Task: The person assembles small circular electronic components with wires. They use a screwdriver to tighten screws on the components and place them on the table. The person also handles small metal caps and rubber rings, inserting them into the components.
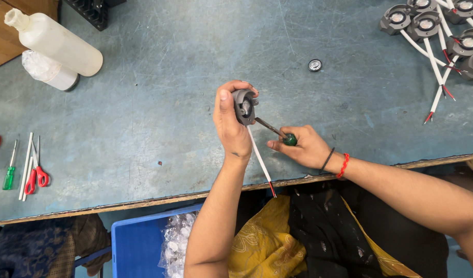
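Item one: worn blue-grey metal-edged work table (159, 103), beneath both my hands. Item two: blue plastic crate (136, 242) under the table's near edge, below my left wrist, cut off by the frame; its clear crinkled contents are hard to make out. Item three: cream plastic squeeze bottle (56, 44) lying far left of my fingers, no label showing, against a white tub (48, 72) wrapped in clear film. Item four: heap of grey round lamp housings with white leads (437, 31), far right, partly cut off. Item five: my left hand (231, 121), fingers curled tight round a grey round lamp housing (244, 106); its inside is hidden, and its white lead (259, 159) hangs past the palm. Item six: my right hand (303, 146), fingers closed on a green-handled screwdriver (277, 133), tip at the housing. Item seven: red-handled scissors (36, 172) beside a small green screwdriver (10, 170), far left. Item eight: small round disc (314, 65), above my right fingers.
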Available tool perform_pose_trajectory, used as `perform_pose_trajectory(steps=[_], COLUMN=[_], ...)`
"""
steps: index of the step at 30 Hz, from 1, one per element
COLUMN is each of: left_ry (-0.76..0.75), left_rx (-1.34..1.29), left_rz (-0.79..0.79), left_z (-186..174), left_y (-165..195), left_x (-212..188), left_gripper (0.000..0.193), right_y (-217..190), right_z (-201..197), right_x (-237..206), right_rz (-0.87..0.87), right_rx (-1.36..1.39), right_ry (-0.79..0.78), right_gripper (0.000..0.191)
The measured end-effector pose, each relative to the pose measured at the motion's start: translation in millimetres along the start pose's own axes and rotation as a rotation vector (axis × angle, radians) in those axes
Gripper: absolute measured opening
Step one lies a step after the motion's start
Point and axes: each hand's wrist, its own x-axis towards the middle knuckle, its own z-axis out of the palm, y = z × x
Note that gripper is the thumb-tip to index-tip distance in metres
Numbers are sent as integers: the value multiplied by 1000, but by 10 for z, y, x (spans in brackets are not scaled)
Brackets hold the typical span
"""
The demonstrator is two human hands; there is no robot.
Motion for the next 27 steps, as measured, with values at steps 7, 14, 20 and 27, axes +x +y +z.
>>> perform_pose_trajectory(steps=[7,14,20,27], left_ry=[-29,-15,-12,-16], left_rx=[23,52,88,73], left_rz=[92,69,28,-25], left_z=[30,30,27,18], left_y=[-26,-34,6,-39], left_x=[-12,-32,-17,-23], left_gripper=[44,42,43,40], right_y=[-25,-55,-71,-88], right_z=[-23,-35,-84,-99], right_x=[8,-5,6,-4], right_rz=[51,39,-3,-36], right_rx=[-21,-28,-65,-91], right_ry=[-25,0,39,54], right_gripper=[56,55,53,52])
